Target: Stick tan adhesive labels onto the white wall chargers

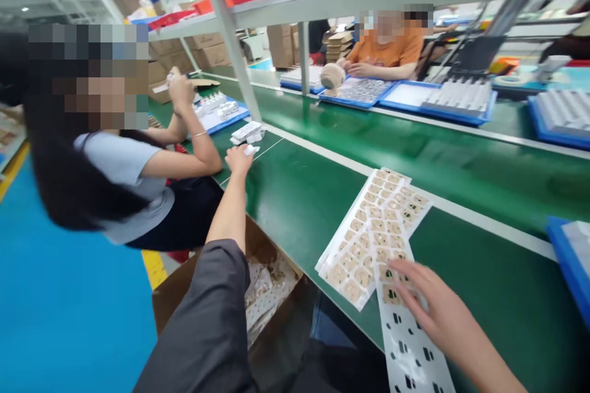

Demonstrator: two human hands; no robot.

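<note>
My left hand (238, 161) reaches far out to the left, its fingers closed on a small white piece (250, 150) whose kind I cannot make out. Just beyond it lie a few white parts (247, 131) in a small pile. My right hand (426, 304) is open, fingers stretched over a long sticker sheet (410, 344). That sheet has tan stickers on its far part, and its near part is bare backing with dark cut-outs. Under and beside it, more sheets of tan stickers (353, 279) overlap at angles on the green table (295, 196).
A co-worker (184, 159) sits close on the left, hands raised, by a blue tray (230, 120). Below the table edge stands a cardboard box (179, 288) with scraps. Across the bench, another person (391, 49) works behind blue trays (354, 101). A shelf post (230, 43) rises ahead.
</note>
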